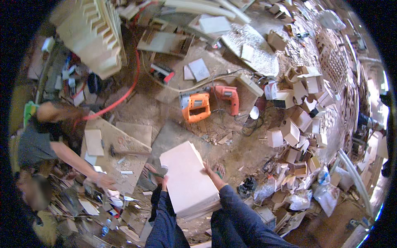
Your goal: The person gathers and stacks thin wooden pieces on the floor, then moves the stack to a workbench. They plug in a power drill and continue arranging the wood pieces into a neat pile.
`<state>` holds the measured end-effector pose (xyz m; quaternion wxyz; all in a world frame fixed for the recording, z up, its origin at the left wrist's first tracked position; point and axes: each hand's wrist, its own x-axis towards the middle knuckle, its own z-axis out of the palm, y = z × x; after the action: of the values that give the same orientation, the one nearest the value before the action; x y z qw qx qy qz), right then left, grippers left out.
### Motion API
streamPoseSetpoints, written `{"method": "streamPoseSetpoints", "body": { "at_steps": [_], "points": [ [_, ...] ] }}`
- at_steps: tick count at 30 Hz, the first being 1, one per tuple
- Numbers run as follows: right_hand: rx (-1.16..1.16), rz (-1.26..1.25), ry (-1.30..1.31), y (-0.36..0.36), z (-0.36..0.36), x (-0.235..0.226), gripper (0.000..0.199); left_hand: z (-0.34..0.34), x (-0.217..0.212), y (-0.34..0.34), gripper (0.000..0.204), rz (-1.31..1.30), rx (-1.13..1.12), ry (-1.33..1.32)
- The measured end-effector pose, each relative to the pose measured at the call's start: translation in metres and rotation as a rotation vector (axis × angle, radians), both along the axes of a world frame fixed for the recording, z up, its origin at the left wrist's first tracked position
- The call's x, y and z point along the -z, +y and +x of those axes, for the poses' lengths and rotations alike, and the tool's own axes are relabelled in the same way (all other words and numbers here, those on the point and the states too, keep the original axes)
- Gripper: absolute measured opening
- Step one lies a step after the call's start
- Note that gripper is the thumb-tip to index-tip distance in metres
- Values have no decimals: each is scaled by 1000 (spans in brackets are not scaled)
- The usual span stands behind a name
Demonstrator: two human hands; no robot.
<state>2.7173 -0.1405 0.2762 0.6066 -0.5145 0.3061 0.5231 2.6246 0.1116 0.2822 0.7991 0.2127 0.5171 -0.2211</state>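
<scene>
A stack of pale wooden boards [189,180] sat at the frame's centre, clamped between the left hand [164,182] at its 9 o'clock edge and the right hand [208,169] at its 3 o'clock edge, above the littered workshop floor [231,153]. Small open-sided wooden boxes [297,124], contents unclear, lay heaped at 3 o'clock. At 12 o'clock lay an orange power tool [195,106]; a co-worker [45,140] crouched at 9 o'clock, partly cut off.
</scene>
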Motion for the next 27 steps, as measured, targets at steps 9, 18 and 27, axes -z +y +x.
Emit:
{"method": "streamPoseSetpoints", "body": {
  "at_steps": [9,18,27],
  "points": [
    [315,88,152,-103,4,-153,71,55,-178,-90,66,135,88,42],
    [281,169,151,-172,62,-219,64,68,-181,-175,84,143,28,37],
    [-57,118,-37,-154,139,-206,72,59,-138,-209,71,-52,-367,0]
  ]
}}
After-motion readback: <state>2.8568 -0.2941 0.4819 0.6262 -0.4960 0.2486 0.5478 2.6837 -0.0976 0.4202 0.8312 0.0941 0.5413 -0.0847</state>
